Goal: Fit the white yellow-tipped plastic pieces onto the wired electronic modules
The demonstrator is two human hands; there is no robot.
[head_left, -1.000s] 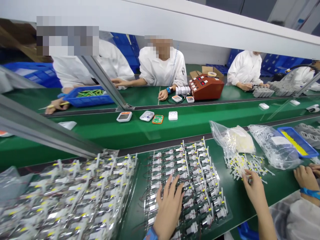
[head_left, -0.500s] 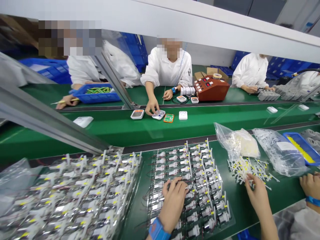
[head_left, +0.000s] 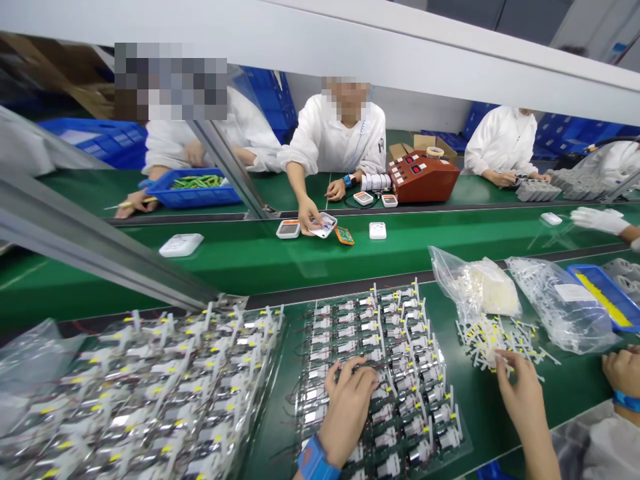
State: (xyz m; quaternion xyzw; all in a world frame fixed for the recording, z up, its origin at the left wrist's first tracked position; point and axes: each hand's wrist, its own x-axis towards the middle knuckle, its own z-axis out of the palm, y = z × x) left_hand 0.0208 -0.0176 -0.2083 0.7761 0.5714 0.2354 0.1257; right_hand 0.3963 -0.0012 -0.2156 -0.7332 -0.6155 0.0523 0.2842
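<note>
Item: left hand (head_left: 349, 403), bare, with a blue wristband (head_left: 317, 459), laid over a clear plastic tray (head_left: 463, 445) at near centre. Fingers bent among silver-and-white cylindrical parts (head_left: 346, 348); whether they were clamped on one could not be told.

Item: right hand (head_left: 519, 383), bare, at the near edge of a loose heap of thin white plastic sticks with yellow marks (head_left: 484, 339), right of the tray. Thumb and forefinger close together; whether a stick lay between them could not be told.

Item: at left, a broad clear-wrapped lot of similar parts (head_left: 150, 393); beyond the heap, two clear plastic bags (head_left: 493, 287).

Changes: the left fingers, spread a second earlier, had drawn in; the right hand had stayed at the heap. The work thus appeared to remain divided between tray and heap. On the far green belt (head_left: 425, 237), a co-worker's hand (head_left: 309, 217) had tilted up a white plastic shell (head_left: 327, 225), and a white-gloved hand (head_left: 597, 219) had entered at far right.
</note>
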